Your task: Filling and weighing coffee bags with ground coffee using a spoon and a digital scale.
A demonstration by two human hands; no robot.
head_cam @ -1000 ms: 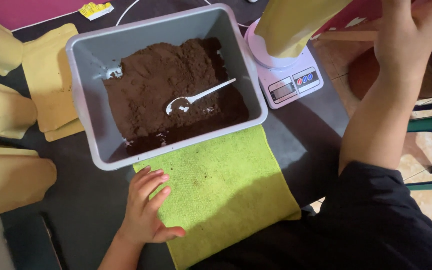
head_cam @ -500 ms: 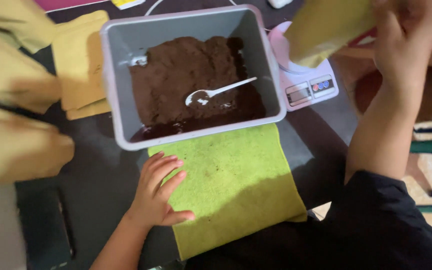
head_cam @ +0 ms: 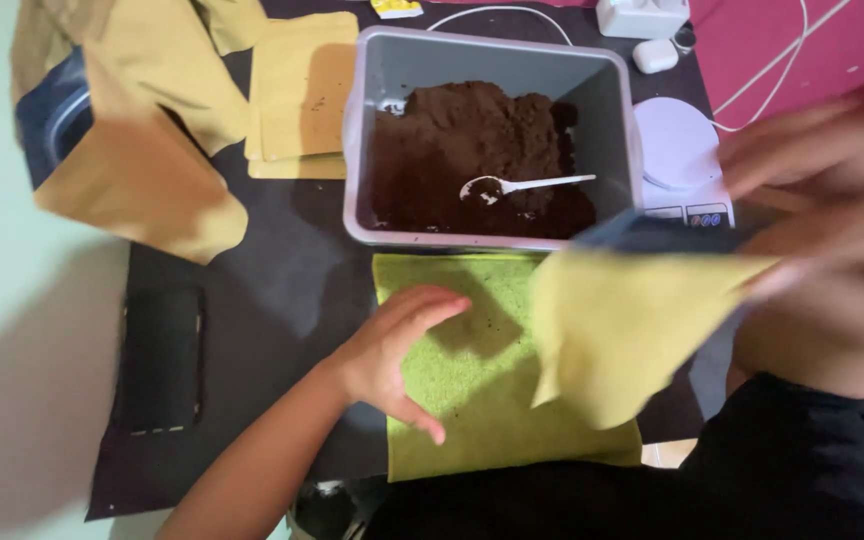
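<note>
My right hand [head_cam: 832,240], blurred by motion, grips the open top of a yellow paper pouch [head_cam: 622,330] and holds it over the green cloth [head_cam: 472,390]. Raised above the cloth's left part, my left hand [head_cam: 392,350] has its fingers apart, holds nothing, and is nearest to the pouch. Behind the cloth stands a grey plastic tub [head_cam: 372,110] of dark brown powder [head_cam: 452,150] with a white spoon [head_cam: 522,186] lying in it. A white digital scale [head_cam: 677,150] with a bare platform stands to the right of the tub.
Several yellow pouches [head_cam: 142,160] stand and lie at the left, flat ones [head_cam: 297,90] beside the tub. A dark flat object [head_cam: 160,358] lies on the black mat near the left edge. White cables, a charger [head_cam: 642,15] and a small case [head_cam: 655,55] lie at the back.
The pouch has left the scale and come down over the green cloth in my right hand. My left hand has lifted off the cloth. The view has shifted left.
</note>
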